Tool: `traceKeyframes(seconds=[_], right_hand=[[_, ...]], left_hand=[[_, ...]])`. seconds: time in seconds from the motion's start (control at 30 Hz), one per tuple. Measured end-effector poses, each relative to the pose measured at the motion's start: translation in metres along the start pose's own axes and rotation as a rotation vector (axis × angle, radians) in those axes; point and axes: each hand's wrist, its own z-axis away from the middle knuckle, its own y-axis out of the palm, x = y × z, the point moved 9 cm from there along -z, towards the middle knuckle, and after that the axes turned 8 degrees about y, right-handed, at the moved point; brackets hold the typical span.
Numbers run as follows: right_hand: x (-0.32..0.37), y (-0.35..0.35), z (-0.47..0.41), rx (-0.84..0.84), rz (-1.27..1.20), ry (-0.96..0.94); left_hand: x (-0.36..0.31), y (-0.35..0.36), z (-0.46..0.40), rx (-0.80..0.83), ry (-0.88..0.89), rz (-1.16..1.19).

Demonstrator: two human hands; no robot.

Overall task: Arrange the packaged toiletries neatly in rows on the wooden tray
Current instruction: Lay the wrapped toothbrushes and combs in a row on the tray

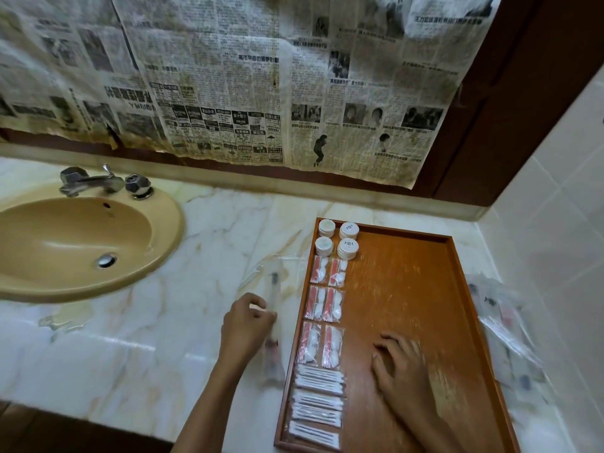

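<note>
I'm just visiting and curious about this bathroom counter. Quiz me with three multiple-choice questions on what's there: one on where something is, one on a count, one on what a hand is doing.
1. Where on the wooden tray do the packets lie?
A. along its left side
B. along its right side
C. across its middle

2. How many round white containers stand at the tray's far left corner?
A. two
B. four
C. six

3. What is the left hand doing?
A. resting flat on the tray
B. turning the tap
C. gripping a long clear packet on the marble counter

Answers:
1. A: the packets form two columns by the left rim, while the right side is bare wood.
2. B: they sit two by two.
3. C: its fingers curl round the packet left of the tray; the right hand is the one on the tray.
</note>
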Motion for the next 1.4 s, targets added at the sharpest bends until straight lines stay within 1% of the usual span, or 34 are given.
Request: traceKeyframes(seconds=[0.17, 0.27, 0.33, 0.43, 0.53, 0.6, 0.73, 0.87, 0.97, 1.13, 1.27, 1.4], right_hand=[[0.001, 0.0, 0.003, 0.012, -0.02, 0.019], [0.001, -0.001, 0.006, 0.041, -0.127, 0.089], [-0.001, -0.004, 0.006, 0.067, -0.302, 0.202], [0.001, -0.006, 0.008, 0.159, -0.666, 0.39], [0.003, -0.004, 0.017, 0.246, -1.086, 0.585], [0.004, -0.007, 0.023, 0.273, -1.225, 0.636], [-0.004, -0.026, 0.026, 0.224, -1.196, 0.587], [-0.031, -0.037, 0.025, 0.195, -1.178, 0.601], [-0.054, -0.048, 0.021, 0.199, -1.159, 0.591], [-0.088, -0.065, 0.01, 0.212, -1.092, 0.578], [-0.102, -0.07, 0.001, 0.254, -1.081, 0.556], [-0.109, -0.068, -0.008, 0.27, -1.13, 0.573]], left_hand=[[-0.022, -0.006, -0.002, 0.032, 0.042, 0.27], [-0.033, 0.011, 0.003, 0.115, -0.012, 0.458], [-0.038, 0.03, 0.01, 0.171, -0.072, 0.594], [-0.045, 0.062, 0.022, 0.264, -0.126, 0.765], [-0.048, 0.092, 0.032, 0.312, -0.174, 0.813], [-0.049, 0.108, 0.038, 0.318, -0.195, 0.814], [-0.054, 0.135, 0.053, 0.362, -0.185, 0.775], [-0.058, 0.156, 0.066, 0.43, -0.247, 0.778], [-0.058, 0.16, 0.063, 0.422, -0.292, 0.817], [-0.067, 0.154, 0.045, 0.422, -0.208, 0.819], [-0.069, 0.163, 0.043, 0.442, -0.204, 0.794], [-0.069, 0.171, 0.041, 0.447, -0.2, 0.74]])
